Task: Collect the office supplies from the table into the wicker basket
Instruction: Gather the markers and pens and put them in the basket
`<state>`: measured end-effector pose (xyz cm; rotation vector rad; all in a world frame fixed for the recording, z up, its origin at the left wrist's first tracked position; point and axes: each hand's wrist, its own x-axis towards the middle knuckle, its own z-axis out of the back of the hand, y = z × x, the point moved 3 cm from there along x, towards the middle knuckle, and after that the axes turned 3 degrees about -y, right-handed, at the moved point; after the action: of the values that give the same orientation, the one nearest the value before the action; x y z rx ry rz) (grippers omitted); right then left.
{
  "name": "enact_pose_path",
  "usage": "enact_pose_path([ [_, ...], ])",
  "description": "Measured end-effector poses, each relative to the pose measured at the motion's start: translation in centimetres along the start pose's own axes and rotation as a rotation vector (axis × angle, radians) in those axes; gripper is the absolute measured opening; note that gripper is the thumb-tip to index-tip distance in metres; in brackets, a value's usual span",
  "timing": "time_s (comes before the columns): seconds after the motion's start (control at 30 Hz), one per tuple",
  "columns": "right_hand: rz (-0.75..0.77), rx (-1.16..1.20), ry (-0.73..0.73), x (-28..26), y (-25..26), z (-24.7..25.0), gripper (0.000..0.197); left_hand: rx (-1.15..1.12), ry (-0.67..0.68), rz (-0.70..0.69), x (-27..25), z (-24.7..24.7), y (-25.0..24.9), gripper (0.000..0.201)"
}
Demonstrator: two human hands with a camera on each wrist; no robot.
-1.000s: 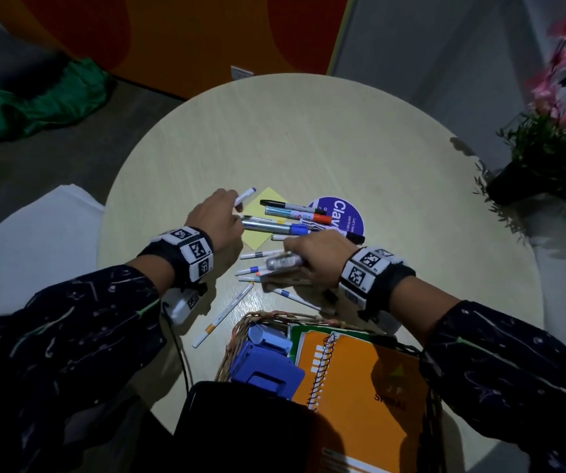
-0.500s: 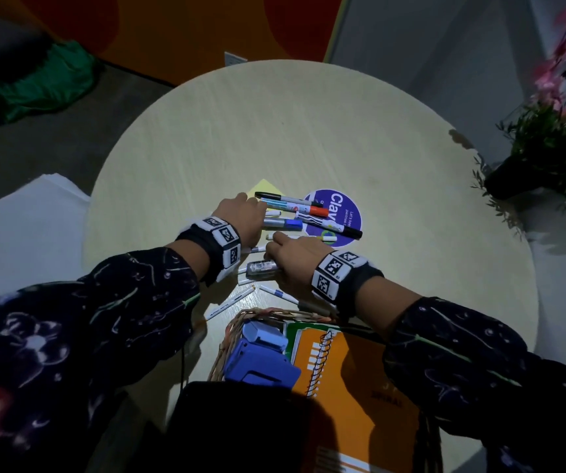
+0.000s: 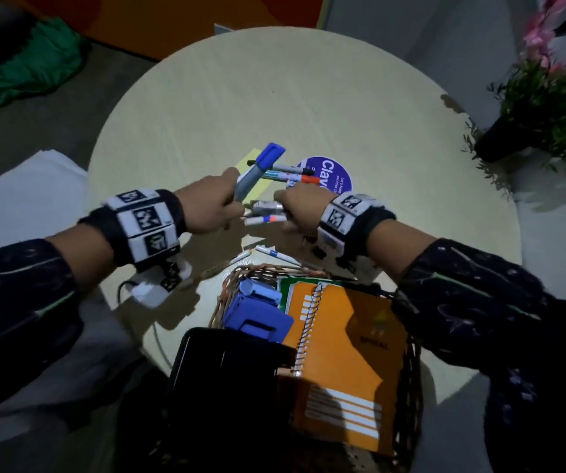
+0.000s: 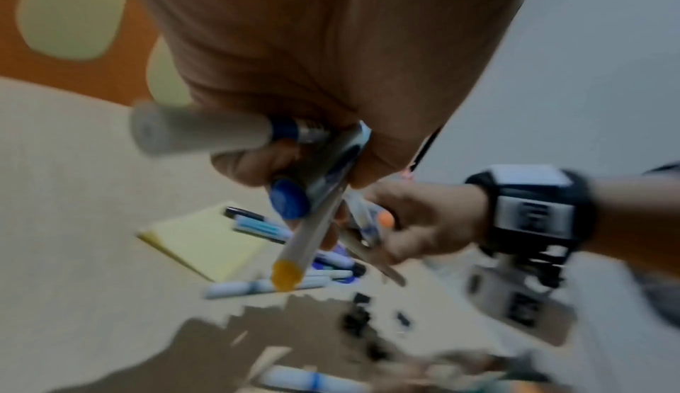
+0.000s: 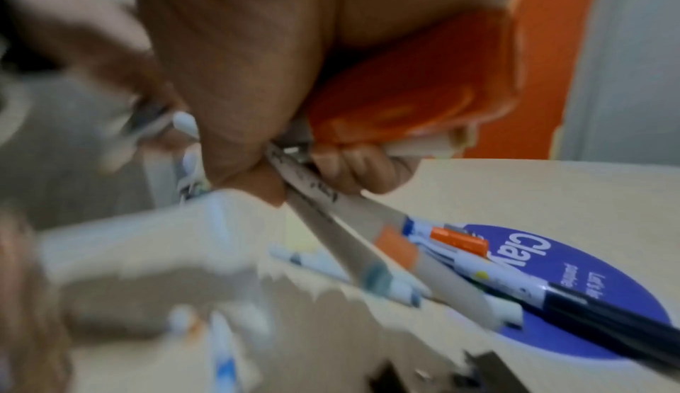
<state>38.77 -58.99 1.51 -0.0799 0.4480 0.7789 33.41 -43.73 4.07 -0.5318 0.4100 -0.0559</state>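
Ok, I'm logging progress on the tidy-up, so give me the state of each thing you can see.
left hand: grips a blue-capped marker and other pens, lifted
right hand: grips several pens
wicker basket: holds orange notebook and blue hole punch
yellow sticky pad: flat on table
loose markers: lying on table

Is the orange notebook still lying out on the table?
No, the orange notebook sits inside the wicker basket, beside a blue hole punch.
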Motion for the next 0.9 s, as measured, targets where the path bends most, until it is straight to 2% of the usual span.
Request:
enact_pose_path([
  [0.07, -0.052, 0.154, -0.012, -2.6, -1.0, 1.8, 0.02, -0.238, 0.092, -0.09, -3.2, -0.4, -2.3, 0.024],
  [0.13, -0.151, 0.392, -0.007, -6.1, -2.3, 2.5, 0.013, -0.489, 0.164, -0.107, -6.0, -1.8, -5.2, 0.026],
  [0.2, -0.276, 0.781, -0.058, -10.3, -2.9, 2.1, 0.014, -0.725, 0.225, -0.005, -8.0, -4.3, -8.0, 0.019],
  [0.27, -0.438, 1.101, -0.112, -14.1, -3.0, -0.1, 0.015, -0.864, 0.335, 0.141, -9.7, -7.5, -10.5, 0.017],
  [0.33, -0.609, 1.394, -0.051, -17.6, -2.0, -3.8, 0.011, -0.764, 0.467, 0.185, -10.8, -10.5, -12.5, 0.025],
  [0.4, -0.742, 1.631, 0.042, -20.4, -0.4, -7.1, 0.006, -0.567, 0.508, 0.208, -10.7, -13.0, -13.4, 0.047],
  [0.47, -0.827, 1.706, 0.099, -22.4, 0.7, -9.4, 0.006, -0.445, 0.491, 0.268, -9.9, -14.5, -13.2, 0.061],
  [0.6, -0.922, 1.756, 0.105, -24.3, 2.0, -11.9, 0.011, -0.323, 0.492, 0.373, -9.8, -15.8, -12.5, 0.061],
  [0.77, -0.945, 1.624, 0.015, -25.1, 2.0, -12.5, 0.01, -0.207, 0.581, 0.292, -11.3, -15.6, -12.0, 0.065],
  [0.83, -0.92, 1.631, -0.014, -25.4, 2.2, -12.5, 0.009, -0.238, 0.564, 0.28, -11.8, -15.5, -11.3, 0.058],
  [0.9, -0.893, 1.622, -0.054, -25.6, 2.3, -12.3, 0.007, -0.388, 0.539, 0.281, -12.5, -15.2, -10.6, 0.041],
])
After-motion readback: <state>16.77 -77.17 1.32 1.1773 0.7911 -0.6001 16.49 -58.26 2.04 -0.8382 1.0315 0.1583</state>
